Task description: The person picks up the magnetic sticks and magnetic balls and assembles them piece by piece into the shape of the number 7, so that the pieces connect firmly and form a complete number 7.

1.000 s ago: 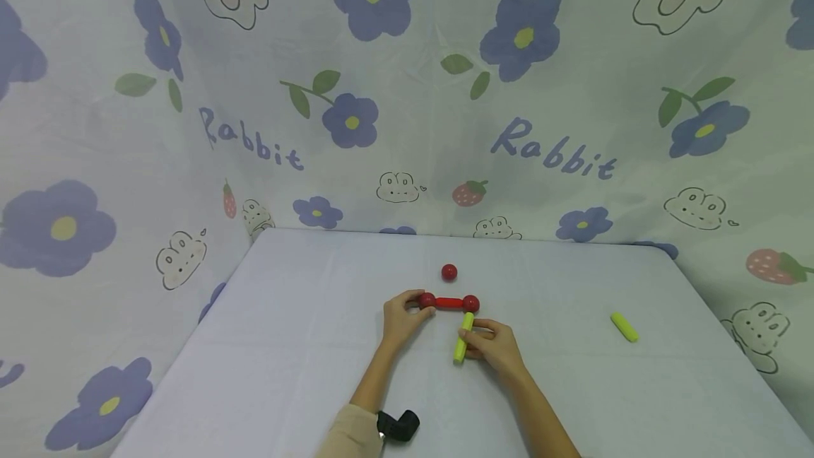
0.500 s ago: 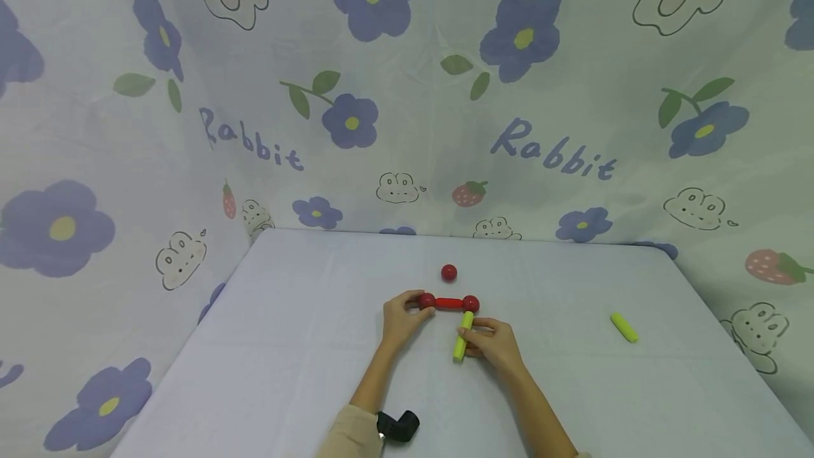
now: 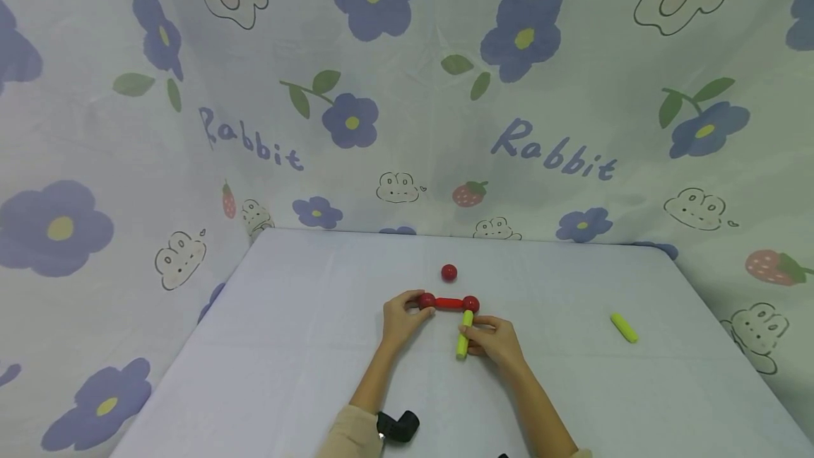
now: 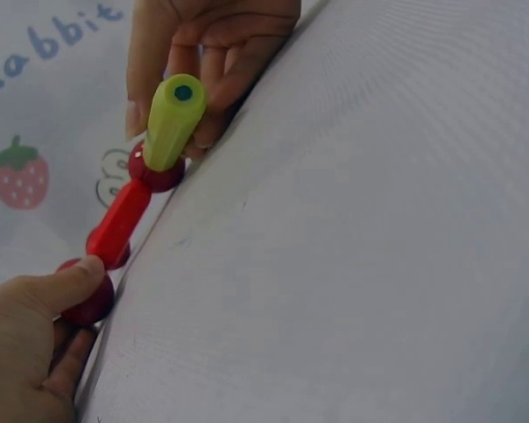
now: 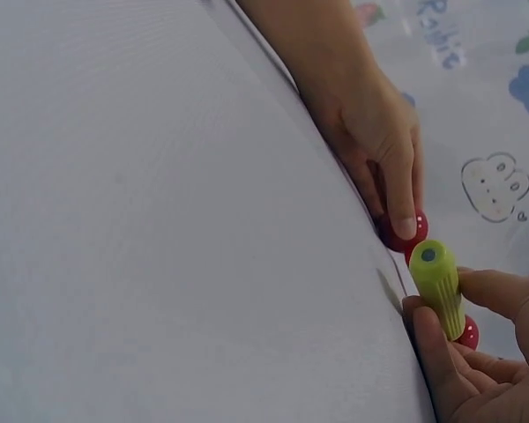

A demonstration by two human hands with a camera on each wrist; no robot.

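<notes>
A red rod (image 3: 449, 303) lies across the table with a dark red ball at each end, like a small dumbbell. My left hand (image 3: 402, 320) holds the left ball (image 4: 90, 300) between thumb and fingers. Between the thumb and fingers of my right hand (image 3: 499, 345) is a yellow-green rod (image 3: 463, 346). Its far end meets the right ball (image 3: 470, 304), and its near end slants towards me. A dark round spot marks the near end face of this rod (image 5: 436, 278) in the right wrist view. Whether rod and ball are joined, I cannot tell.
A loose red ball (image 3: 449, 273) sits just behind the dumbbell. Further right lies a second yellow-green rod (image 3: 624, 328). White cloth covers the table (image 3: 305, 373), and a printed rabbit-and-flower curtain (image 3: 439, 147) stands behind and at the sides.
My right hand has tilted the yellow-green rod slightly, its near end shifting a little right and away from me. The left hand and the red pieces have stayed put.
</notes>
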